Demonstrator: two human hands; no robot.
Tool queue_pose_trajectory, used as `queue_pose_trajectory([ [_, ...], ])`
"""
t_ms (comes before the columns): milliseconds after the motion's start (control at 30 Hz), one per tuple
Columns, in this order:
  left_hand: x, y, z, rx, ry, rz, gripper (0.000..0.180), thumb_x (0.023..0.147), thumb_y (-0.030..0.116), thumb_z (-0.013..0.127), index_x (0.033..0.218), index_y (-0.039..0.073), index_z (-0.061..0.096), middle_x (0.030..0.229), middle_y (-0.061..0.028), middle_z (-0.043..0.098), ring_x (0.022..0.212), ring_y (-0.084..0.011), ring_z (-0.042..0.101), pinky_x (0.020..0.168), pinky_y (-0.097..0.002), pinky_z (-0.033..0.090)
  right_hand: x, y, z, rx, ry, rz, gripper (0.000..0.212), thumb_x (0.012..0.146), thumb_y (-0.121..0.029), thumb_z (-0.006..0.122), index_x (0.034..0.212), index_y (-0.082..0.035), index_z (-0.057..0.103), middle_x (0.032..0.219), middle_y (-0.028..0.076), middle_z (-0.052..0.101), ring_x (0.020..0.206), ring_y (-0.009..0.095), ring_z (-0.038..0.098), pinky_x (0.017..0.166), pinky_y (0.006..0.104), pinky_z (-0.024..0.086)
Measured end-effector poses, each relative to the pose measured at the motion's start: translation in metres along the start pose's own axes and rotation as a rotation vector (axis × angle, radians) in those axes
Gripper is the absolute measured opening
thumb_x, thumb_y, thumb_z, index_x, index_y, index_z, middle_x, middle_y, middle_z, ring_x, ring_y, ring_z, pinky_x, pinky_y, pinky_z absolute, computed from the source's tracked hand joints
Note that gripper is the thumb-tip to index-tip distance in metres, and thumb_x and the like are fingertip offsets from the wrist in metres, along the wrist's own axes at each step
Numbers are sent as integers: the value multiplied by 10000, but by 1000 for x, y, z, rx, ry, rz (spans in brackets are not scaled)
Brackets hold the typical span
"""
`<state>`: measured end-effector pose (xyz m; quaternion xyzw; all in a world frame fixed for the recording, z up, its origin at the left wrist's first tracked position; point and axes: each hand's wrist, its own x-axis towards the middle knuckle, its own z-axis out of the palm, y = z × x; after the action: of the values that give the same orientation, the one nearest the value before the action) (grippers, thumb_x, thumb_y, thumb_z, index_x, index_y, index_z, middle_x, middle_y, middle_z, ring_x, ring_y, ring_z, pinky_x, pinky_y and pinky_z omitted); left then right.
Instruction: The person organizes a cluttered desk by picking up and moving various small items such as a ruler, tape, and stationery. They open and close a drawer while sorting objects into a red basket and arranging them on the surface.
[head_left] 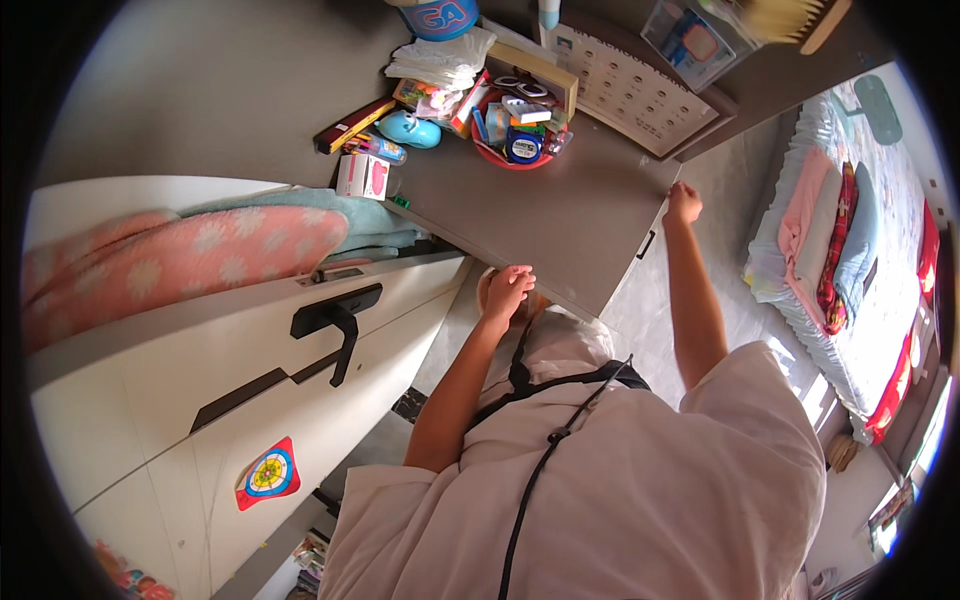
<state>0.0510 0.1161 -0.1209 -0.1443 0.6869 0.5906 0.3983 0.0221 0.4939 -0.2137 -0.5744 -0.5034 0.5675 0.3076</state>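
Observation:
Both hands are at the edges of a grey-brown cabinet top [555,225]. My left hand [508,292] is at its near edge, fingers curled together; whatever they hold, if anything, is hidden. At the far right corner, my right hand [684,202] is closed like a fist against or beside the edge, and its fingertips are out of sight. A dark handle [646,245] sits on the cabinet's side below that hand. Farther back, a red round basket [487,153] holds a blue tape measure [524,146], glasses and small items.
Left of the basket are a light-blue rounded object [409,129], a white-and-pink box [363,176] and white tissues [440,60]. A framed sheet [630,90] leans behind. The white door [250,370] with a black lever handle [342,335] stands left; a bed [800,270] is right.

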Motion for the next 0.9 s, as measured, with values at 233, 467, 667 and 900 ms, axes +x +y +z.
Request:
queue_pose_trajectory([
  [233,6,15,3,-1,-15,19,243,896,219,481,1078,73,550,962,-37,611,852,-109,578,730,-248,445,-130,-52,78,627,-782,599,61,739,82,535,775,33,541,748,76,531,724,159,529,696,261,507],
  [467,13,18,-4,-30,35,37,216,892,202,482,1050,75,555,929,-25,612,816,-96,571,698,-240,438,-130,-86,151,448,-659,534,62,722,64,562,773,39,538,732,99,516,715,207,536,671,263,510],
  [667,18,20,-14,-111,70,22,178,868,164,514,1012,70,564,861,-10,611,738,-75,565,622,-202,424,-156,-97,160,246,-719,290,170,759,-127,589,858,7,560,637,78,522,529,165,492,434,299,370],
  [900,18,12,-22,-84,0,52,233,889,206,481,1061,68,556,925,-29,618,815,-98,576,710,-240,439,-180,-77,161,74,-593,-14,171,760,-135,589,873,-8,610,712,84,577,609,188,550,543,297,432],
])
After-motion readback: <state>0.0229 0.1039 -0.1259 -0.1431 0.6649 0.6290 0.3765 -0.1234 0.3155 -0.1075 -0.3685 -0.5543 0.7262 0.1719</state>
